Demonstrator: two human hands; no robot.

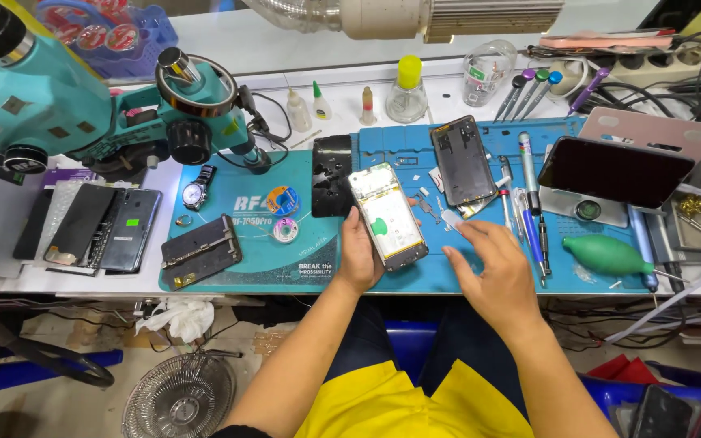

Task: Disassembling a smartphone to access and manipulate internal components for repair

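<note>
My left hand [359,255] grips the opened phone [388,216] by its edge, steadying it on the blue mat [480,276] | right hand [492,264], fingers loosely spread and empty, hovers over small parts [450,217] | screwdrivers [529,215] within reach on bench.

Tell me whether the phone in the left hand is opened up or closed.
Opened up. The phone held by the left hand lies with no cover on top, its pale inner frame and a green part exposed.
</note>
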